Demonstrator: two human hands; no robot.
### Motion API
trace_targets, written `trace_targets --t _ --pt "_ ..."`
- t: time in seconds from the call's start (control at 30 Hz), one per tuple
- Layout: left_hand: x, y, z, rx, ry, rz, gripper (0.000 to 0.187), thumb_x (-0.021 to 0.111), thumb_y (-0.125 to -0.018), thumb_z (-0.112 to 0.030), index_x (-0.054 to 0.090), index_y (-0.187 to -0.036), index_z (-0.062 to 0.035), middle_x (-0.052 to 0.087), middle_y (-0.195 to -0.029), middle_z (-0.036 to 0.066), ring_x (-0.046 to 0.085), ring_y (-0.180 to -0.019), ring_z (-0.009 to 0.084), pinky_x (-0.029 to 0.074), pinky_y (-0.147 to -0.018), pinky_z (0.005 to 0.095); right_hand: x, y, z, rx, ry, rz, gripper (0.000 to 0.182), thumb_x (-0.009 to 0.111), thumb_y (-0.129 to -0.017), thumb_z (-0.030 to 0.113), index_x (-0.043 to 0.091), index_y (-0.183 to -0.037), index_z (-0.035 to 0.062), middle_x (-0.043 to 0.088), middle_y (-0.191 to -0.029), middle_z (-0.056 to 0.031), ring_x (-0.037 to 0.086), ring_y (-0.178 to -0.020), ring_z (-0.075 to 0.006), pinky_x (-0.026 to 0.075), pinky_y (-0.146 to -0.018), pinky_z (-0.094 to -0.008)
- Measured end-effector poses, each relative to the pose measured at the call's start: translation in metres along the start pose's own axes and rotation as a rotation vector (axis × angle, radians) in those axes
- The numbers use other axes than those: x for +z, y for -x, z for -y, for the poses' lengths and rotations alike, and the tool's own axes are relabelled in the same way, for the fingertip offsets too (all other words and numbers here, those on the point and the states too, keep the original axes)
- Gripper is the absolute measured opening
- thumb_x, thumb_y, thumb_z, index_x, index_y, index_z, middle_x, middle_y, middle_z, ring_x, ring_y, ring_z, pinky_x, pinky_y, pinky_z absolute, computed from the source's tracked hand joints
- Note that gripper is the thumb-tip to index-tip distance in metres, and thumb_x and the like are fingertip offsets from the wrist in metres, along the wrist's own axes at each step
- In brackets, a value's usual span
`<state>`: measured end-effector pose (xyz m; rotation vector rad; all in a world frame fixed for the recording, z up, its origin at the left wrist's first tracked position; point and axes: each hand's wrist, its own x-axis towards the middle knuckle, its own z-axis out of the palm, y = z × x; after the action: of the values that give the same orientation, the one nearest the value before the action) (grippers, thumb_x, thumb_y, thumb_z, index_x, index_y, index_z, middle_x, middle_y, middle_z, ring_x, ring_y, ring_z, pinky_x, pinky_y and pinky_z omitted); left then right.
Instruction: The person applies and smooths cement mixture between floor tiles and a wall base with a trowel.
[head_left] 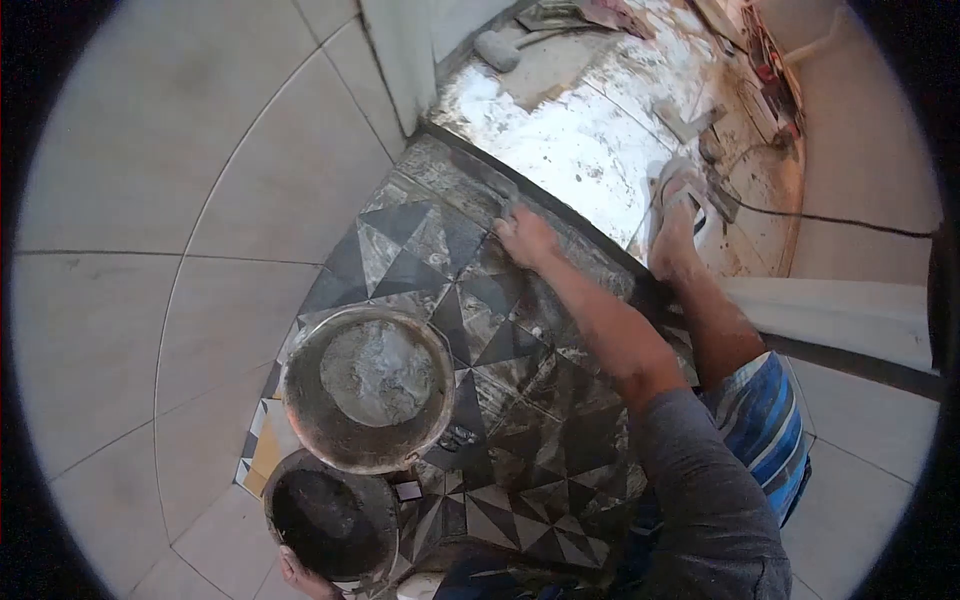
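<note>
My right hand (527, 238) is stretched out low over the patterned tiles (415, 235), near the dark threshold strip (540, 195). Its fingers are closed, and a greyish thing just past the fingertips is too blurred to name. At the bottom of the view, my left hand (305, 577) grips the near side of a dark bucket (390, 535), whose inside looks wet and nearly black. Touching that bucket's far side is a larger bucket (440, 420) holding pale grey wet mix (375, 375).
White powder covers the floor (570, 130) beyond the threshold. A mallet (500, 50) and a flat trowel-like piece (690, 122) lie there. A sandalled foot (680, 190) stands on it. A cable (840, 218) runs right. Large wall tiles (100, 330) rise on the left.
</note>
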<state>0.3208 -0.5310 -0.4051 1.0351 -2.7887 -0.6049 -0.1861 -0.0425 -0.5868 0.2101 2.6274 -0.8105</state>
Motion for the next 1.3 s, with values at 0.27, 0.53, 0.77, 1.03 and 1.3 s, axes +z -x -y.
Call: trace_targets --t 0.27,0.53,0.77,1.03,1.3 --pt "0.004 -0.011 -0.062 -0.328 0.184 -0.022 0.047 0.039 -0.103 -0.033 0.064 -0.113 0.0046 0.066 -0.101 0.028 0.059 -0.089 0.0449 0.046 -0.078 0.0515 0.027 -0.008 -0.024 0.086 -0.057 -0.193 0.041 0.060 -0.092 0.038 0.056 -0.115 0.0048 0.068 -0.101 -0.0250 0.065 -0.099 -0.0443 0.050 -0.086 -0.0522" --pt "0.001 -0.007 -0.004 -0.036 0.064 -0.019 0.050 0.047 -0.102 -0.040 0.068 -0.097 0.0055 0.065 -0.085 0.022 0.056 -0.078 0.0334 0.044 -0.070 0.0494 -0.007 0.096 -0.117 0.264 0.065 -0.166 0.043 0.058 -0.093 0.041 0.056 -0.116 0.0049 0.066 -0.100 -0.0273 0.064 -0.096 -0.0452 0.049 -0.084 -0.0526" --pt "-0.005 -0.010 -0.074 -0.278 0.253 -0.071 0.049 0.047 -0.102 -0.037 0.066 -0.088 0.0062 0.062 -0.079 0.022 0.054 -0.074 0.0333 0.043 -0.067 0.0482 -0.002 0.167 -0.173 0.256 -0.005 -0.294 0.041 0.061 -0.091 0.038 0.059 -0.113 0.0037 0.067 -0.094 -0.0255 0.065 -0.091 -0.0445 0.049 -0.078 -0.0523" --pt "0.001 -0.011 -0.068 -0.242 0.304 -0.083 0.044 0.046 -0.101 -0.035 0.068 -0.095 0.0031 0.062 -0.078 0.021 0.055 -0.072 0.0368 0.044 -0.064 0.0480 0.006 0.060 -0.041 0.086 -0.101 -0.120 0.053 0.057 -0.092 0.042 0.056 -0.125 0.0004 0.063 -0.119 -0.0266 0.059 -0.113 -0.0432 0.046 -0.096 -0.0526" --pt "0.002 -0.006 -0.009 -0.016 -0.004 -0.017 0.044 0.041 -0.100 -0.031 0.068 -0.104 0.0026 0.063 -0.085 0.023 0.059 -0.077 0.0418 0.045 -0.064 0.0501 0.031 -0.036 0.056 -0.027 -0.020 -0.116 0.044 0.056 -0.095 0.037 0.056 -0.118 -0.0013 0.066 -0.107 -0.0265 0.063 -0.105 -0.0440 0.050 -0.091 -0.0520"
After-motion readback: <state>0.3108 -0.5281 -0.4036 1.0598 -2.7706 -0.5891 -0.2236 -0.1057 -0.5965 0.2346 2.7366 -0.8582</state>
